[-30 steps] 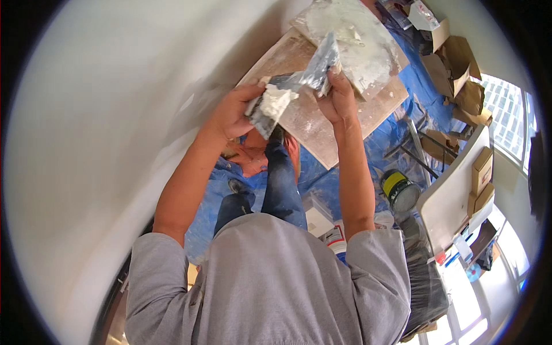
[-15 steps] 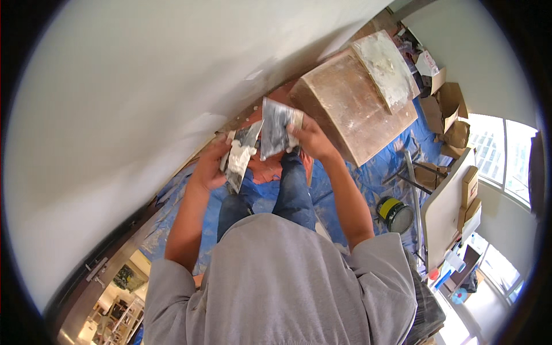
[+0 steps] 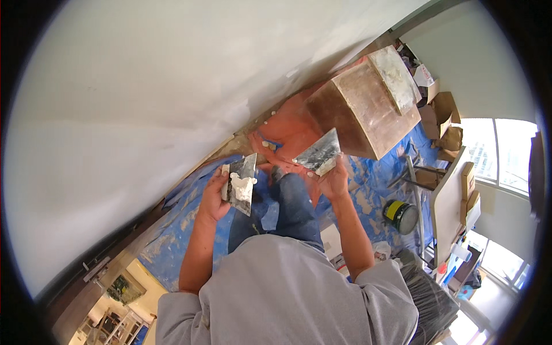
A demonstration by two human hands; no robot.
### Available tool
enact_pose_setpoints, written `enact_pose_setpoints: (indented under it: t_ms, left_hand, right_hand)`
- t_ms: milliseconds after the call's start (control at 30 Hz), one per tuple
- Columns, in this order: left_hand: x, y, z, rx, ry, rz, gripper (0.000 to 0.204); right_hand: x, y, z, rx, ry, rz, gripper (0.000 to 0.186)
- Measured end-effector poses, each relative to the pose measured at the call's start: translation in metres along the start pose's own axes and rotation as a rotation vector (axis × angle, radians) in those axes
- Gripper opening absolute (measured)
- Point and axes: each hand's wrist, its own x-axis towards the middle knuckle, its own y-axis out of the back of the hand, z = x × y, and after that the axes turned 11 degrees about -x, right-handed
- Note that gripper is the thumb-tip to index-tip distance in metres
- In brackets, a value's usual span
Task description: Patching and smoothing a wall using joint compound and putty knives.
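My left hand (image 3: 215, 194) is closed on the edge of a flat metal putty knife (image 3: 248, 165). A lump of white filler (image 3: 242, 187) sits on that blade. In my right hand (image 3: 335, 180) is a second wide putty knife (image 3: 319, 152), its grey blade smeared with pale filler and pointing up and to the left. A gap separates the two blades. Both are in front of my body, above my legs. The white wall (image 3: 144, 115), patched with filler low down, stands to the left and ahead of my hands.
A brown wooden box (image 3: 362, 103) with a whitened board on it stands ahead to the right. Blue sheeting (image 3: 172, 247) and orange sheeting (image 3: 293, 126) cover the floor. A bucket (image 3: 401, 217) sits by a folding table (image 3: 445, 210) at right; cardboard boxes (image 3: 445, 115) lie beyond.
The two putty knives have moved apart. My right hand has come lower and to the right, its blade tilting over. My left hand has dropped slightly, still bearing filler on its blade.
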Motion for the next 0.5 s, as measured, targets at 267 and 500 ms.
enact_pose_setpoints:
  t_ms: [267, 500]
  left_hand:
    - [0.051, 0.018, 0.006, 0.074, -0.126, 0.077, 0.028]
    - [0.132, 0.092, -0.003, 0.152, -0.107, 0.177, 0.031]
  right_hand:
    - [0.103, 0.054, 0.044, -0.522, 0.018, 0.05, 0.03]
    - [0.18, 0.113, 0.086, -0.566, -0.012, 0.117, 0.025]
